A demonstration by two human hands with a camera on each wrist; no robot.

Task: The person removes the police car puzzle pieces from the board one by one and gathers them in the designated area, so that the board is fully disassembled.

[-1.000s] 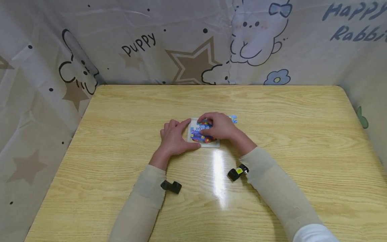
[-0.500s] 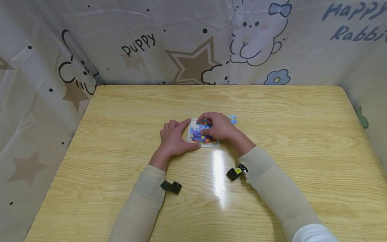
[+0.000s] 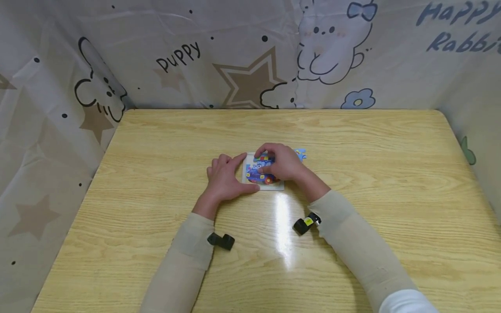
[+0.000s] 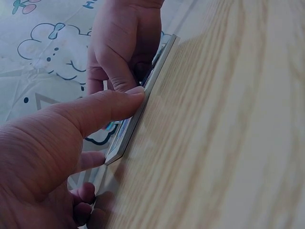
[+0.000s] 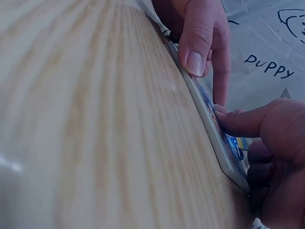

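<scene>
At the middle of the worktop, framed puzzle lies flat, left hand holding it from the left in a wide grip, thumb at near edge, right hand bent over its right half, whether pinching anything I cannot tell.

1. We read "PUPPY" in dark letters on the printed cloth behind the surface; the right wrist view shows it again.
2. Farther right on that cloth, we read "Happy" above "Rabbi", cut off by the picture's edge.
3. We cannot read the lettering fragment atop the left wrist view.
</scene>
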